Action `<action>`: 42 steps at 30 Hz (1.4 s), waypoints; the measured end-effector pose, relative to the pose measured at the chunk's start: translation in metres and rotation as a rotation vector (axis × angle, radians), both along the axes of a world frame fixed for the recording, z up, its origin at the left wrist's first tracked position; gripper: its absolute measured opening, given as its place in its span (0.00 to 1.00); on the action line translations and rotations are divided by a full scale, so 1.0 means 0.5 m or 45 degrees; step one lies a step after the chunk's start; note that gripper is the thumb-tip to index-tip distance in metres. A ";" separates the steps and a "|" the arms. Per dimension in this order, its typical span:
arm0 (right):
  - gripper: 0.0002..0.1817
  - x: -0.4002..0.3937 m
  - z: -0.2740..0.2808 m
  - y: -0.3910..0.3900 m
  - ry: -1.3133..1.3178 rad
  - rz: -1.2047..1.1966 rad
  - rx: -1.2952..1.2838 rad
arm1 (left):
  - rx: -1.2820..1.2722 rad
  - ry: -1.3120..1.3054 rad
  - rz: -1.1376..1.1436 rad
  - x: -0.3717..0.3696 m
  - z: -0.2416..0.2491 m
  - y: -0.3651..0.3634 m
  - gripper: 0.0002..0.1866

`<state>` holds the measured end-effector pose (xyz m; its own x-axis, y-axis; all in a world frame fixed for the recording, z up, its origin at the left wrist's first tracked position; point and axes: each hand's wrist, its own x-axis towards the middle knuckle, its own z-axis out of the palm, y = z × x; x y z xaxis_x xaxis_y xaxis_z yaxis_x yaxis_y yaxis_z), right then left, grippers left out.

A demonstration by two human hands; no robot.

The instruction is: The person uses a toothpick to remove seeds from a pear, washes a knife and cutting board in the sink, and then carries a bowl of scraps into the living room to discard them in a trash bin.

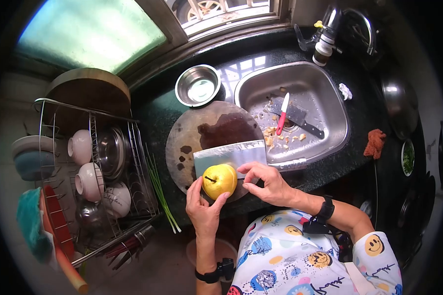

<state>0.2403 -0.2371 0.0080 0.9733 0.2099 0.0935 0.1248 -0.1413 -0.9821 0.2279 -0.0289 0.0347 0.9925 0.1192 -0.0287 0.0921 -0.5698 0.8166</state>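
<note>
My left hand (205, 208) is closed round the lower left side of a yellow pear (220, 181), thumb below and fingers at the left. The pear's dark stem points up and left. Close to the pear's right side is my right hand (265, 184), its thumb and forefinger curved and apart, with nothing visible between them. Behind the pear, a flat, shiny grey rectangle (230, 153), like a broad blade with a pale upper edge, lies on the round chopping board (184, 129). The board is wet, with a large dark patch. The rectangle's lower part is partly hidden by the pear.
A metal bowl (198, 85) stands behind the board. In the sink (330, 98) lie a red-handled knife (282, 114), a broad black-handled blade (302, 119) and food scraps. Green stalks (161, 191) lie beside the dish rack (91, 110) at left. An orange cloth (375, 143) sits at right.
</note>
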 end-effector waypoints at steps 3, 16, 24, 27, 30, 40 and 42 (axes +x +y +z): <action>0.06 0.007 -0.003 0.000 0.022 0.024 -0.020 | -0.020 0.024 0.008 0.001 -0.003 0.002 0.37; 0.07 0.027 -0.003 0.010 0.105 0.112 -0.009 | -0.037 0.097 -0.034 0.012 0.004 0.011 0.39; 0.07 0.032 -0.001 0.010 0.116 0.122 -0.027 | -0.026 0.154 -0.056 0.021 0.014 0.014 0.39; 0.07 0.032 0.000 0.010 0.131 0.119 -0.027 | 0.022 0.172 -0.082 0.027 0.021 0.012 0.39; 0.07 0.032 0.001 0.010 0.140 0.120 -0.022 | 0.059 0.162 -0.136 0.030 0.020 0.020 0.40; 0.08 0.039 0.005 0.011 -0.044 0.118 -0.100 | 0.117 0.146 -0.200 0.036 0.028 0.026 0.40; 0.08 0.041 0.003 0.011 -0.110 0.145 -0.109 | 0.114 0.131 -0.237 0.037 0.029 0.029 0.40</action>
